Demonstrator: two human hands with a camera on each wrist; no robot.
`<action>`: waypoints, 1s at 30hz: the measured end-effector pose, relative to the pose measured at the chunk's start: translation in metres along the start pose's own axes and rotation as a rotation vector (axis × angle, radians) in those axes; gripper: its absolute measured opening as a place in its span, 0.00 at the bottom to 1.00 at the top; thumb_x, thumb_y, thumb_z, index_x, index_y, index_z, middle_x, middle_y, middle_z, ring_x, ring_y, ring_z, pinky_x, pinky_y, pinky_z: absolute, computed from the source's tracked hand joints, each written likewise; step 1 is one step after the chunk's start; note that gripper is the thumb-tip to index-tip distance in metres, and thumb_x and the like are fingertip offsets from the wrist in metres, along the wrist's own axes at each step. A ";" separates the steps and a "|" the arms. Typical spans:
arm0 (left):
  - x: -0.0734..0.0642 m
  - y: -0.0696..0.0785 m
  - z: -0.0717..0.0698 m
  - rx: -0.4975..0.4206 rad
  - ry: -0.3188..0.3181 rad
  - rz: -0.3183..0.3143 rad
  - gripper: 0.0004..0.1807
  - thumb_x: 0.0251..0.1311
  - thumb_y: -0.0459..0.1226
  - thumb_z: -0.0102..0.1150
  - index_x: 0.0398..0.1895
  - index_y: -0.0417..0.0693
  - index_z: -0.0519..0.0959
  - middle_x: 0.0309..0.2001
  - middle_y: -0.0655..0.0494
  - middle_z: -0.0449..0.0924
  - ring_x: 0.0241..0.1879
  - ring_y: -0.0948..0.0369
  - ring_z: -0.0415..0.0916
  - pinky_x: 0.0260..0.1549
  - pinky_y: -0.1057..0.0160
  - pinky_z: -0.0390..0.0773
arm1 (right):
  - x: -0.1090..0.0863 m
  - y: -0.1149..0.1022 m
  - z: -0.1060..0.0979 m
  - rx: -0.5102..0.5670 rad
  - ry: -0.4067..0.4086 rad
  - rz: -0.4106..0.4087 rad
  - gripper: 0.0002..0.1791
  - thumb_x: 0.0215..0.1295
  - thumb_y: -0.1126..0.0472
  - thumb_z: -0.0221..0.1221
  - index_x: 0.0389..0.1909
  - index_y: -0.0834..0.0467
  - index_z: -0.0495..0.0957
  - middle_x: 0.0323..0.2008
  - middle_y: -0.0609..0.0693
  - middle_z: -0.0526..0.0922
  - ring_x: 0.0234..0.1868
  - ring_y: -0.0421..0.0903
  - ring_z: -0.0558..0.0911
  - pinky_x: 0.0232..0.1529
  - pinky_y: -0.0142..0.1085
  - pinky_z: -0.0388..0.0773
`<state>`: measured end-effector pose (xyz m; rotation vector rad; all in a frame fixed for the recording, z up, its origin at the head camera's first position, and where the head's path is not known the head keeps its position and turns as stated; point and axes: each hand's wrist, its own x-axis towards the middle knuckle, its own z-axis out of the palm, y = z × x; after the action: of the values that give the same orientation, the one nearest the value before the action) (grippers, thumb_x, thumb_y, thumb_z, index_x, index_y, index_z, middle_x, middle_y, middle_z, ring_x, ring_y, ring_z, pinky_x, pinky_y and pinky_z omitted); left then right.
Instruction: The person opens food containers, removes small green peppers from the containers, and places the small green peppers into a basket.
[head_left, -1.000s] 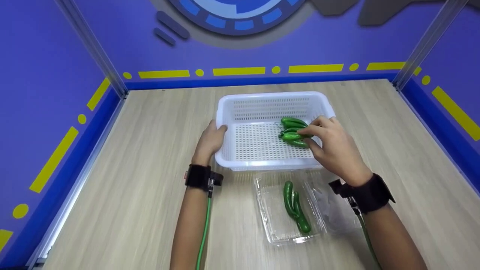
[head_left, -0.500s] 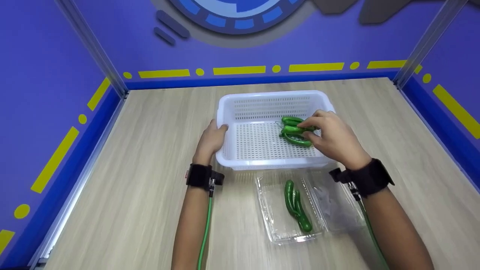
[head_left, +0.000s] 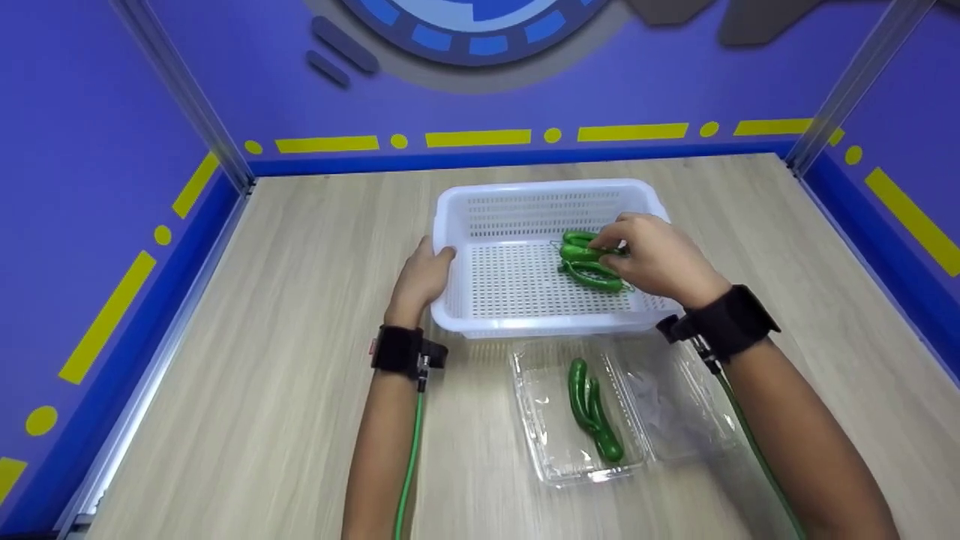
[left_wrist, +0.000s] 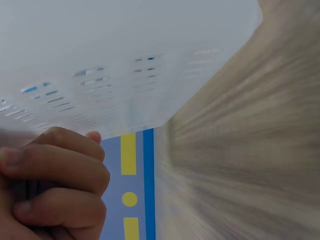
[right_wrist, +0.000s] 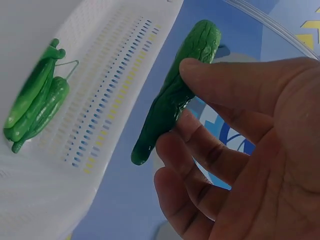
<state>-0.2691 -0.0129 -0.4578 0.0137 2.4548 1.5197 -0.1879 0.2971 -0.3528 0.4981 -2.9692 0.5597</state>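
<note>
My left hand (head_left: 424,279) grips the left rim of a white perforated plastic basket (head_left: 540,325), thumb over the rim. In the left wrist view the curled fingers (left_wrist: 65,167) show against the basket's outer side. My right hand (head_left: 660,259) reaches in over the basket's right side. Between thumb and fingers it pinches a wrinkled green pepper (right_wrist: 170,107), held slantwise in the right wrist view. Several other green peppers (head_left: 592,279) lie on the basket floor close under that hand, partly hidden by it in the head view.
A clear plastic clamshell box (head_left: 536,442) stands open in front of the basket, its lid (head_left: 679,420) folded out to the right. Long green peppers (head_left: 592,420) lie in the box. Blue panels (head_left: 480,112) enclose the wooden table (head_left: 285,360) at the back and sides.
My right hand has shifted slightly toward the back of the basket with the pinched pepper, and more of the peppers lying in front of it now shows. My left hand has stayed on the rim.
</note>
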 end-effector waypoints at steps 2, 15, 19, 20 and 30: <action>0.000 0.000 0.000 -0.004 0.001 0.000 0.29 0.77 0.49 0.40 0.76 0.48 0.59 0.54 0.43 0.79 0.50 0.49 0.82 0.42 0.55 0.83 | 0.003 0.002 0.001 0.007 -0.014 -0.001 0.12 0.60 0.68 0.66 0.45 0.60 0.88 0.40 0.55 0.86 0.42 0.52 0.82 0.45 0.48 0.77; -0.001 0.001 0.000 -0.004 0.000 -0.005 0.29 0.77 0.50 0.40 0.75 0.49 0.60 0.55 0.43 0.79 0.50 0.50 0.83 0.43 0.56 0.83 | 0.023 0.012 0.006 -0.025 -0.085 0.043 0.13 0.57 0.68 0.65 0.43 0.59 0.89 0.38 0.55 0.88 0.42 0.53 0.83 0.45 0.51 0.78; -0.001 0.001 -0.001 0.006 0.006 -0.012 0.30 0.77 0.50 0.40 0.76 0.49 0.59 0.56 0.44 0.79 0.50 0.50 0.82 0.43 0.55 0.82 | 0.030 0.017 0.006 -0.047 -0.116 0.032 0.13 0.55 0.69 0.64 0.42 0.60 0.89 0.37 0.56 0.90 0.41 0.53 0.84 0.45 0.52 0.79; -0.001 0.001 -0.001 0.010 0.006 -0.013 0.30 0.77 0.50 0.40 0.77 0.49 0.58 0.56 0.44 0.79 0.49 0.51 0.82 0.43 0.55 0.82 | 0.032 0.018 0.006 -0.054 -0.123 0.034 0.13 0.54 0.69 0.64 0.41 0.60 0.89 0.38 0.56 0.90 0.41 0.53 0.84 0.45 0.52 0.80; -0.002 0.001 0.001 -0.003 0.007 0.003 0.30 0.77 0.49 0.40 0.77 0.49 0.58 0.56 0.44 0.79 0.50 0.50 0.82 0.43 0.55 0.83 | 0.047 0.024 0.010 -0.112 -0.200 0.064 0.12 0.52 0.70 0.66 0.39 0.60 0.90 0.39 0.56 0.89 0.37 0.52 0.82 0.43 0.50 0.81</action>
<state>-0.2674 -0.0119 -0.4566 0.0119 2.4588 1.5278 -0.2403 0.3009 -0.3638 0.4758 -3.1938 0.3649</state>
